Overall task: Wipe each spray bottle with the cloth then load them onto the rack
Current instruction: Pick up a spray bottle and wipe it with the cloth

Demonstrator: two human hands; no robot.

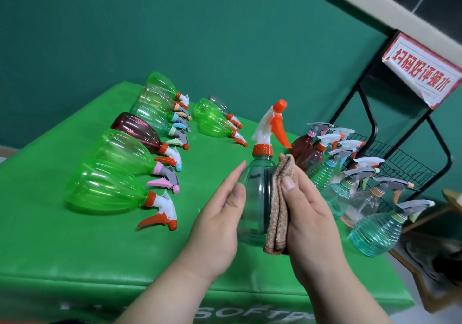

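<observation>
Clasping the clear ribbed plastic spray bottle (252,198) upright over the green padded table (75,248) with the left hand (217,223), steadying it for wiping; pinching the folded brown terry cloth (277,211) against its side with the right hand (310,213).

Clear spray bottle (252,198): transparent plastic, glossy, ribbed wall; its trigger head (271,126): opaque orange-and-white plastic, smooth; cloth (277,211): brown terry, fuzzy pile, matt; green bottles (107,191): translucent plastic, high gloss, fluted; maroon bottle (136,128): same glossy tinted plastic; table cover (75,253): green vinyl-like sheet, smooth, soft sheen; rack (400,156): black wire and tube, looks like painted metal, satin; sign (422,71) on the rack: paper or card, matt, worn edges.
</observation>
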